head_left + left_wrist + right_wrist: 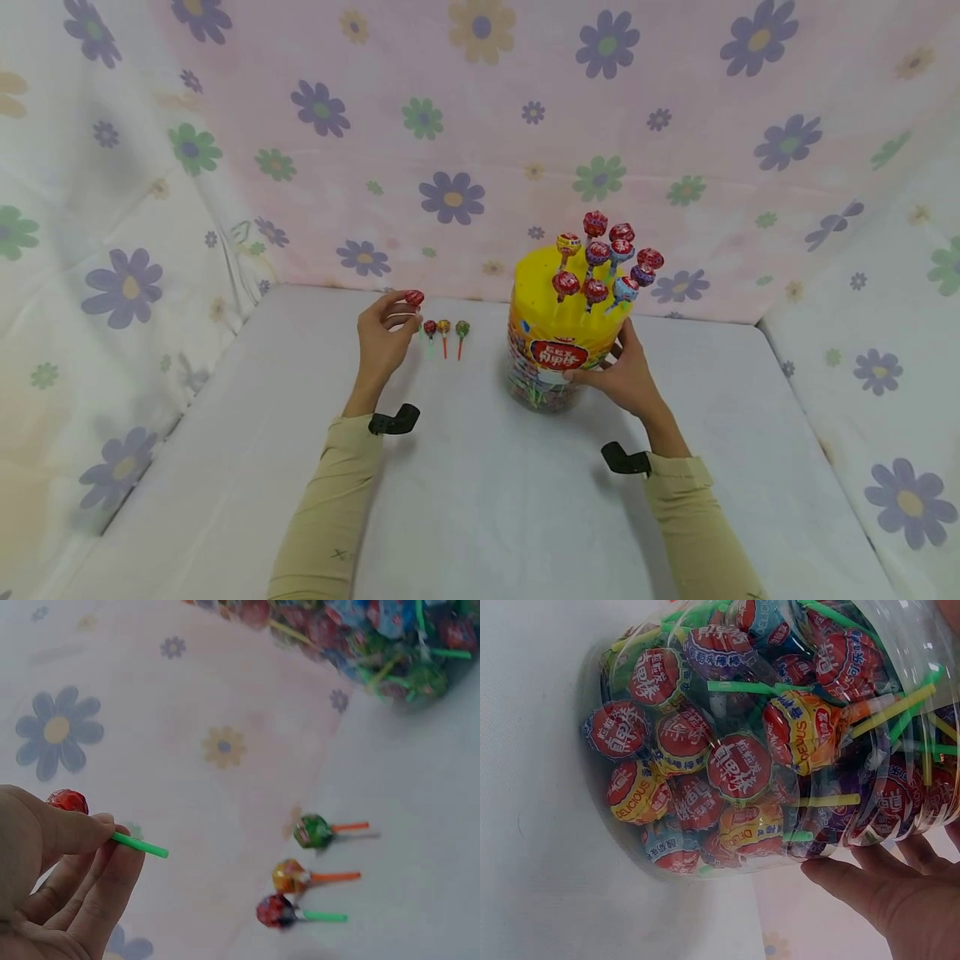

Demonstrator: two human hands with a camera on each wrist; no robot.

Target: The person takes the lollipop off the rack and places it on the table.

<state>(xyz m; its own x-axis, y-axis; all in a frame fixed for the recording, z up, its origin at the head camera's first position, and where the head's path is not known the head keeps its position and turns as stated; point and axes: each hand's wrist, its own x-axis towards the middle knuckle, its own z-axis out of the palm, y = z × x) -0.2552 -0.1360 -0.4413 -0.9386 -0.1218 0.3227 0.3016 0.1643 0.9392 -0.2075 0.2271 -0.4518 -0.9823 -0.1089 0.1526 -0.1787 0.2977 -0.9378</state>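
In the head view my left hand pinches a lollipop with a red wrapper above the table. The left wrist view shows its green stick sticking out past the thumb and fingertips. My right hand grips the side of a clear lollipop jar, thumb on the front and fingers round the far side. Its yellow lid bears several upright lollipops. Through the jar's wall, wrapped lollipops show in the right wrist view. The jar looks slightly tilted.
Three lollipops lie in a row between the left hand and the jar: a dark red one, an orange-yellow one and a green one. Flowered cloth hangs behind the white table and at both sides.
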